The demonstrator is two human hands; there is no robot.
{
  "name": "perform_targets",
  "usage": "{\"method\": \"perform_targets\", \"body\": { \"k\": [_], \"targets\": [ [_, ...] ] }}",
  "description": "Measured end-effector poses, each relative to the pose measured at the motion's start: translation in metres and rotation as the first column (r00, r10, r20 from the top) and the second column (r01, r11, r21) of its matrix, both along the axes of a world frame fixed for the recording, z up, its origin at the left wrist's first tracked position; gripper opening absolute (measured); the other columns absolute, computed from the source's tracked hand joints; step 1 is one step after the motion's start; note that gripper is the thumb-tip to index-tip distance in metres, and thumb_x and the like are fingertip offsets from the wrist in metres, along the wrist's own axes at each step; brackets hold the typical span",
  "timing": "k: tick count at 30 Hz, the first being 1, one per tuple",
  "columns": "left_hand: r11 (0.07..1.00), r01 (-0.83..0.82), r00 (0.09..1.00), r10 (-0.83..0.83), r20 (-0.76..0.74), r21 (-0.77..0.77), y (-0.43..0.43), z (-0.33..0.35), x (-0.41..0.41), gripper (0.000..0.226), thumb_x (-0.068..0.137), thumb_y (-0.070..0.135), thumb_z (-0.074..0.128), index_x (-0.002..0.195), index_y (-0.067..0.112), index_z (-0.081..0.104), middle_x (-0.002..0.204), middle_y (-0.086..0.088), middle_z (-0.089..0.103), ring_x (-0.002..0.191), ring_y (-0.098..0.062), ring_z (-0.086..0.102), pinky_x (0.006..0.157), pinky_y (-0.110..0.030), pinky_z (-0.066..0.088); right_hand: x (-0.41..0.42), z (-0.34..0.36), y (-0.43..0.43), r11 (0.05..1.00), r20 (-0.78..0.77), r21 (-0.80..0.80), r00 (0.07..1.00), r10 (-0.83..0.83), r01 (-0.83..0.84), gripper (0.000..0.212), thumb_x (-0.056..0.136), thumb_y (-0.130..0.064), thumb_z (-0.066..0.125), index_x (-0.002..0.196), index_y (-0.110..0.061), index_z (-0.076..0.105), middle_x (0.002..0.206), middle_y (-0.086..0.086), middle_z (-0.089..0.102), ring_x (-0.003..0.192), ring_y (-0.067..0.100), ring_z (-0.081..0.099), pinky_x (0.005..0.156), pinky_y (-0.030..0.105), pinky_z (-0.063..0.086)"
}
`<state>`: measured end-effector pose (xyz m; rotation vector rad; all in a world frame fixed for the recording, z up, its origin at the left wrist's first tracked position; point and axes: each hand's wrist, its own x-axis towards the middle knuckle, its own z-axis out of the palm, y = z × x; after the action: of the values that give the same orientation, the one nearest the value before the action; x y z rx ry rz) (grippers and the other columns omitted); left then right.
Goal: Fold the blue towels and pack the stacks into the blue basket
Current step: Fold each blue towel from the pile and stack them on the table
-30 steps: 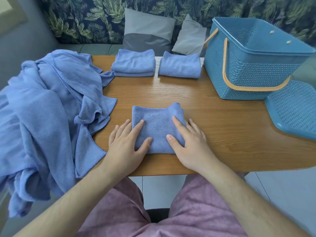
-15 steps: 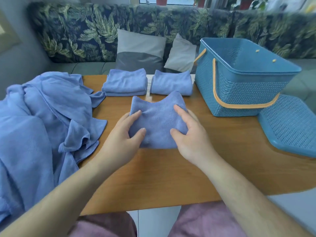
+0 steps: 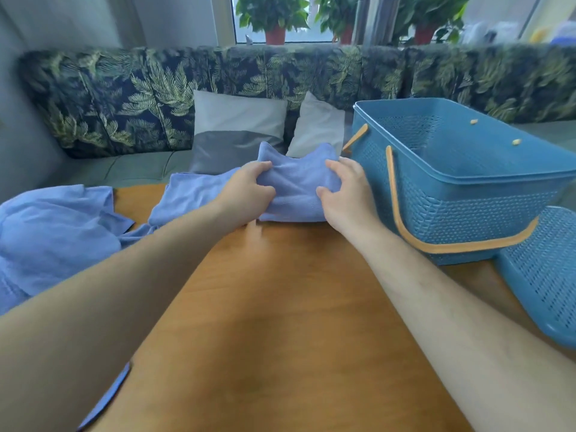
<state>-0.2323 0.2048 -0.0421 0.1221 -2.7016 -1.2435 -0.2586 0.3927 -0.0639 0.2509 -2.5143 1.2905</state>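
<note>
Behind the wooden table (image 3: 280,307) runs a leaf-print sofa (image 3: 124,98) with two grey cushions (image 3: 237,120) propped on it, and potted plants (image 3: 274,17) stand on the window sill above.

Far left: a loose pile of blue towels (image 3: 56,232) lies rumpled over the table's left edge.

Left of centre: a folded stack (image 3: 190,198) sits at the far side of the table, just beside the pile, with its right part hidden behind my left hand (image 3: 246,191).

Centre: I hold one folded towel (image 3: 296,188) between both hands at the far side of the table, close to the sofa. My left hand grips its left edge, with the fingers curled over the top and the thumb pressed into the near face. My right hand (image 3: 346,188) grips the right edge the same way. The cloth bunches between them, and its two upper corners stand up. The towel's lower edge seems to meet the tabletop, though the motion blur leaves it unclear whether it rests there or on something beneath.

Right of centre: the blue basket (image 3: 467,213) stands upright on the table, just beside my right hand, with its mouth open. Its orange handle (image 3: 405,226) is swung down across the near wall.

Far right: the basket's perforated lid (image 3: 545,275) lies flat on the table, touching the basket's lower right corner.
</note>
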Motion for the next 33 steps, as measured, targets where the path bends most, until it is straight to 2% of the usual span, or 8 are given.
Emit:
{"method": "perform_targets", "body": {
  "k": [3,5,8,11,15,20,25,33],
  "targets": [
    [0.989,0.006,0.999,0.001,0.047,-0.146,0.001,-0.010,-0.035,0.055,0.090,0.012,0.049,0.143,0.021,0.048,0.137,0.010,0.047,0.092,-0.011,0.053,0.068,-0.020,0.044,-0.031,-0.012,-0.004,0.997,-0.001,0.073,1.000,-0.030,0.030,0.049,0.097,-0.012,0.061,0.145,-0.007,0.052,0.158,0.005,0.035,0.144,0.021,0.036,0.112,0.015,0.020],
    [0.945,-0.015,0.996,0.044,0.082,-0.327,0.007,-0.024,-0.050,0.024,0.090,0.011,0.049,0.113,0.007,0.057,0.160,-0.008,0.028,0.113,-0.025,0.051,0.085,-0.030,0.045,-0.039,-0.024,-0.006,0.948,-0.065,0.298,0.993,-0.100,0.115,0.041,0.098,-0.016,0.057,0.139,-0.010,0.058,0.158,0.005,0.037,0.137,0.030,0.040,0.112,0.033,0.030],
    [0.828,-0.094,0.994,0.051,-0.093,-0.552,0.018,-0.055,-0.054,0.017,0.095,0.013,0.045,0.102,0.007,0.059,0.168,-0.014,0.008,0.146,-0.029,0.028,0.110,-0.043,0.030,-0.028,-0.049,-0.011,0.850,-0.295,0.472,0.950,-0.099,0.235,0.033,0.094,-0.014,0.051,0.122,-0.017,0.068,0.148,-0.001,0.052,0.129,0.029,0.047,0.102,0.042,0.037],
    [0.859,-0.125,0.964,-0.014,-0.265,-0.497,0.034,-0.076,-0.048,0.039,0.101,0.022,0.040,0.132,0.009,0.059,0.160,-0.007,0.037,0.150,-0.023,0.027,0.117,-0.040,0.026,-0.017,-0.066,-0.015,0.886,-0.414,0.371,0.904,-0.111,0.279,0.030,0.093,-0.021,0.052,0.115,-0.019,0.073,0.130,-0.001,0.067,0.122,0.028,0.056,0.104,0.047,0.041],
    [0.897,-0.103,0.962,-0.021,-0.273,-0.430,0.035,-0.093,-0.041,0.048,0.107,0.029,0.037,0.150,0.011,0.045,0.161,-0.007,0.035,0.152,-0.021,0.024,0.122,-0.044,0.023,-0.021,-0.070,-0.018,0.851,-0.234,0.474,0.964,-0.125,0.225,0.044,0.103,-0.037,0.043,0.142,-0.023,0.059,0.152,-0.001,0.051,0.143,0.026,0.040,0.118,0.048,0.029],
    [0.921,-0.078,0.965,-0.026,-0.260,-0.382,0.031,-0.097,-0.042,0.049,0.107,0.032,0.038,0.152,0.015,0.042,0.163,-0.002,0.032,0.154,-0.017,0.019,0.124,-0.042,0.018,-0.022,-0.074,-0.021,0.845,-0.216,0.479,0.964,-0.152,0.240,0.046,0.104,-0.039,0.039,0.145,-0.024,0.055,0.155,-0.001,0.047,0.146,0.027,0.035,0.116,0.047,0.031],
    [0.916,-0.073,0.964,-0.038,-0.265,-0.395,0.031,-0.093,-0.041,0.050,0.107,0.034,0.038,0.151,0.013,0.044,0.162,-0.004,0.033,0.153,-0.019,0.021,0.123,-0.042,0.019,-0.020,-0.068,-0.030,0.820,-0.291,0.490,0.942,-0.167,0.297,0.044,0.104,-0.037,0.040,0.140,-0.021,0.061,0.152,0.000,0.051,0.151,0.029,0.028,0.124,0.051,0.011],
    [0.945,-0.122,0.926,-0.001,-0.378,-0.303,0.025,-0.073,-0.001,0.034,0.104,0.020,0.048,0.132,0.008,0.062,0.148,-0.007,0.053,0.145,-0.025,0.039,0.117,-0.045,0.031,0.009,-0.052,-0.041,0.873,-0.453,0.452,0.890,0.047,0.184,0.032,0.103,-0.022,0.047,0.124,-0.017,0.071,0.138,0.002,0.063,0.143,0.033,0.041,0.126,0.048,0.008]
  ]
}}
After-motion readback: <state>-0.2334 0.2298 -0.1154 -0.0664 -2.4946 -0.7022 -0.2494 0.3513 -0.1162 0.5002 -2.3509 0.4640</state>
